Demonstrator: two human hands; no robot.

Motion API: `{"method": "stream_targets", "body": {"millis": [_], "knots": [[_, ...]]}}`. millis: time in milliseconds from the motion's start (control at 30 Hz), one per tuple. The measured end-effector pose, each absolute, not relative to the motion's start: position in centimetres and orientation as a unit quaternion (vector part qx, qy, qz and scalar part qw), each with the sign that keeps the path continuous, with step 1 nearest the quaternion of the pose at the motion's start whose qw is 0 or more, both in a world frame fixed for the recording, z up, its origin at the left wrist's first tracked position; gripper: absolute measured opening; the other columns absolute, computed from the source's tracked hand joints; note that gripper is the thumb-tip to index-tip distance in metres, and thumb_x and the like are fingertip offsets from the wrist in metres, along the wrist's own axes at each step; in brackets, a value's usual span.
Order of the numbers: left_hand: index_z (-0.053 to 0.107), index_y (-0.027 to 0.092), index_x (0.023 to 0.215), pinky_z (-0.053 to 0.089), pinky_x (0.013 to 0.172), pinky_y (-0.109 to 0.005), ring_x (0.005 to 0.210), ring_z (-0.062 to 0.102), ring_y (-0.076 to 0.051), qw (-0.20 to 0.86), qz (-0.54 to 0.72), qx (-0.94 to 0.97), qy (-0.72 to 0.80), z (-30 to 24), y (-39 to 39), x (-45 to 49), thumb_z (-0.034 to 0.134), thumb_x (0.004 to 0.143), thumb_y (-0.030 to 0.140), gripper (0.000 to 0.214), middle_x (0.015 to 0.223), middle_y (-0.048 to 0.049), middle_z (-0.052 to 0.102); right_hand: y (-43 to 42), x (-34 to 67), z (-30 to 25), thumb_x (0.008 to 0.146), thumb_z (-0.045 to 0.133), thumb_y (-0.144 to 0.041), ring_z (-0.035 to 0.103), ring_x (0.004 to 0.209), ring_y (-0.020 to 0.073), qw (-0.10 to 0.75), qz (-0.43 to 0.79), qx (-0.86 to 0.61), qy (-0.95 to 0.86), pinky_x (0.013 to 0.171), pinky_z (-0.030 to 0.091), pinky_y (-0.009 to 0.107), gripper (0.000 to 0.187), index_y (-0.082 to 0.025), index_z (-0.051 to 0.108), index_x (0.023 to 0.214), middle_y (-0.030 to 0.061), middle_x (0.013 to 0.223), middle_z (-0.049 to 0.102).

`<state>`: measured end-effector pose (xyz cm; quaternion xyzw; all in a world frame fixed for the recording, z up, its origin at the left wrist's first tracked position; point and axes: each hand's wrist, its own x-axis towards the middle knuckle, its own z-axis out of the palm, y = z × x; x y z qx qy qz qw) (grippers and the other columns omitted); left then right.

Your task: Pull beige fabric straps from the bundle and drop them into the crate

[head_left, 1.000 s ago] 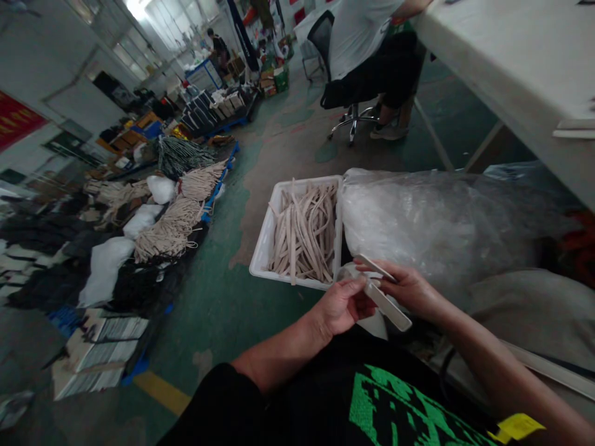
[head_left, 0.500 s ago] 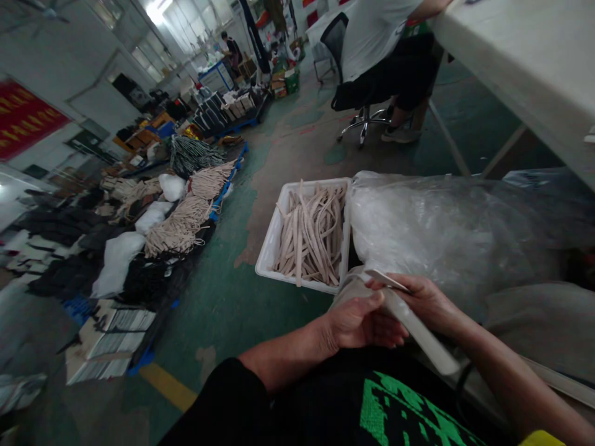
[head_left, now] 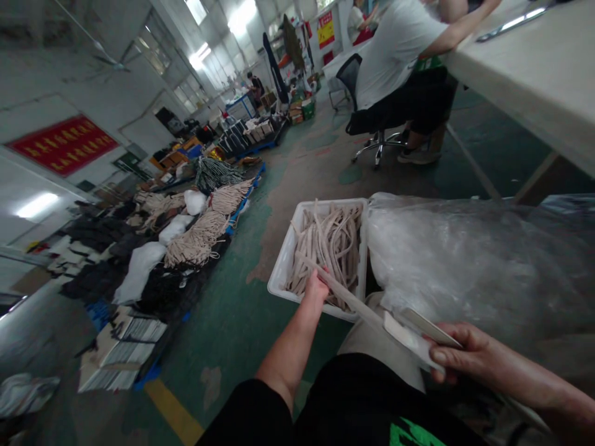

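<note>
My left hand [head_left: 317, 288] is closed around a beige fabric strap [head_left: 354, 302] over the near edge of a white plastic crate [head_left: 282, 263]. Many similar beige straps [head_left: 332, 235] fill the crate in a loose tangle. From my left hand the held strap runs down to the right, reaching a whitish flat strip [head_left: 404, 339]. My right hand [head_left: 465, 356] pinches that strip between thumb and fingers, along with a second thin, pale flat piece [head_left: 432, 325]. Whether the strap and the strip are joined I cannot tell.
A large clear plastic bag [head_left: 455, 254] lies right of the crate, below a pale table [head_left: 520, 68]. Ahead, a person in a white shirt [head_left: 395, 56] sits on an office chair [head_left: 356, 121]. Pallets with strap bundles [head_left: 198, 238] line the left side.
My left hand has moved forward and left from beside my right hand to the crate, now on a strap. My right hand has moved right and down, still holding the flat pieces. The view has tilted up.
</note>
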<state>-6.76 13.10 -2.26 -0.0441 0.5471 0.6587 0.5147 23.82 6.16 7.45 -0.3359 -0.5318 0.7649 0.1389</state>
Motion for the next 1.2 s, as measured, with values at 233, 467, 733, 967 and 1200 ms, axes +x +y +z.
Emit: {"method": "stream_targets", "body": {"millis": [233,467,733,967,1200], "knots": [[0.06,0.019,0.092,0.052,0.074,-0.028,0.073,0.067,-0.016,0.553,0.658,0.121,0.497,1.7,12.5,-3.2,0.076,0.075,0.025,0.025,0.091,-0.0041,0.072,7.0,21.0,3.9,0.055,0.082,-0.073,0.053,0.048,0.0129,0.258,0.707,-0.482,-0.449,0.047,0.045,0.026,0.056,-0.02,0.069,0.07,0.0028,0.063,0.071],[0.07,0.021,0.104,0.049,0.081,-0.028,0.084,0.063,-0.017,0.596,0.56,0.348,0.458,4.3,7.6,3.5,0.071,0.082,0.04,0.028,0.094,-0.0028,0.072,7.5,20.3,3.2,0.065,0.074,-0.065,0.052,0.046,0.0129,0.313,0.649,-0.538,-0.438,0.045,0.044,0.027,0.046,-0.02,0.068,0.074,0.0004,0.061,0.067],[0.068,0.019,0.095,0.045,0.063,-0.026,0.066,0.051,-0.014,0.58,0.479,0.443,0.488,5.5,6.7,5.7,0.069,0.08,0.071,0.055,0.08,-0.0019,0.064,7.6,19.8,4.5,0.066,0.075,-0.063,0.05,0.045,0.0118,0.361,0.638,-0.542,-0.412,0.042,0.043,0.026,0.046,-0.019,0.069,0.08,0.0023,0.066,0.071],[0.06,0.019,0.088,0.045,0.076,-0.027,0.076,0.052,-0.015,0.436,0.419,0.595,0.53,7.2,8.5,4.0,0.048,0.098,0.057,0.041,0.079,-0.0001,0.059,8.0,20.8,5.6,0.061,0.079,-0.068,0.055,0.052,0.0156,0.429,0.589,-0.55,-0.409,0.046,0.047,0.028,0.054,-0.017,0.074,0.08,0.0017,0.063,0.065],[0.053,0.02,0.076,0.041,0.074,-0.026,0.074,0.051,-0.015,0.374,0.136,0.79,0.467,9.6,10.1,0.6,0.049,0.097,0.043,0.031,0.073,0.0022,0.052,8.3,22.9,7.1,0.069,0.08,-0.063,0.049,0.048,0.0143,0.509,0.568,-0.501,-0.409,0.048,0.043,0.029,0.057,-0.018,0.074,0.103,-0.0054,0.052,0.053]]}}
